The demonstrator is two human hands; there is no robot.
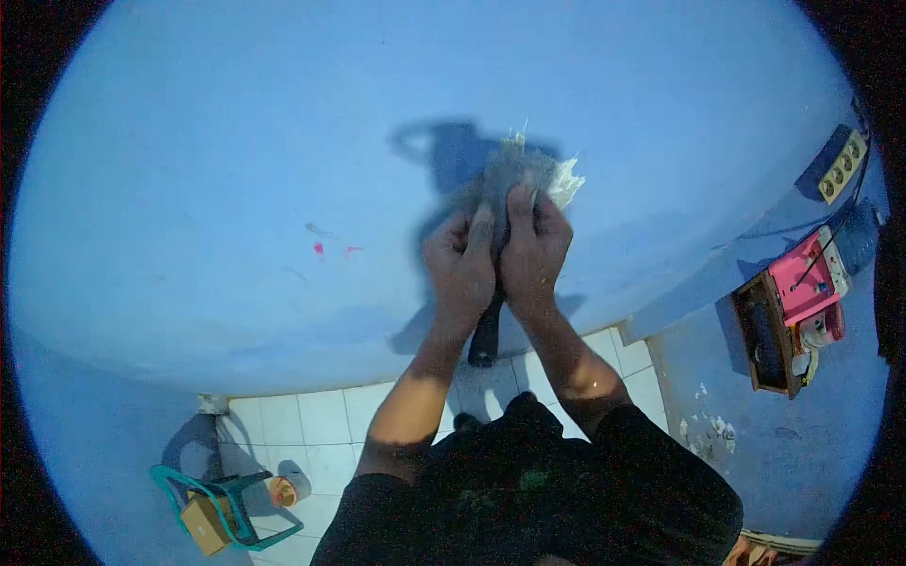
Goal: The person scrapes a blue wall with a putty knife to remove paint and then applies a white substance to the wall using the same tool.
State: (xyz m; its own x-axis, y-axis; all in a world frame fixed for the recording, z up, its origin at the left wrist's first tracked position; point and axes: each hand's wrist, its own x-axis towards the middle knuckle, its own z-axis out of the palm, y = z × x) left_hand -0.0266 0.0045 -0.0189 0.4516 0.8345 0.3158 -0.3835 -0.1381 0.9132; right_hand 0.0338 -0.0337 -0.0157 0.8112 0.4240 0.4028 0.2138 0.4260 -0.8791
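Both my hands are raised together before a blue wall (236, 170), close to a pale, ragged patch (568, 183) of bare surface. My left hand (462, 269) and my right hand (536, 250) are closed on a grey, flat-looking tool (508, 184), the thumbs lying along its face. Its dark handle (484, 335) points down between my wrists. The tool's upper end meets the wall beside the ragged patch. My fingers behind the tool are hidden.
A green-framed chair (231, 491) with a cardboard box (205, 524) stands lower left on white tiles (326, 418). At right are a wooden shelf (791, 363), a pink container (802, 278) and a power strip (843, 167). Small red marks (319, 249) dot the wall.
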